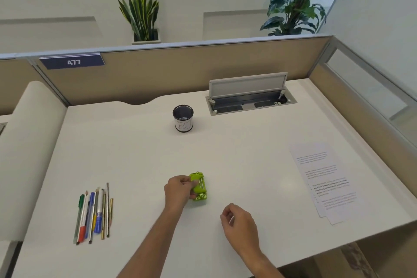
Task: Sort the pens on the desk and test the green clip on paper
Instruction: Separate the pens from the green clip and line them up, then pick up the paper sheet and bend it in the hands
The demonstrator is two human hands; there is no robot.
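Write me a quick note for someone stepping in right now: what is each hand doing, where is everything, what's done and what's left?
Left hand: fingers on the green clip, which lies mid-desk.
Right hand: loosely curled above the desk, holding nothing I can see.
Pens: lined up in a row at the left, none in the cup.
Paper: flat at the right, apart from the clip.
Done: pens look lined up.
Left: try the clip on the paper.
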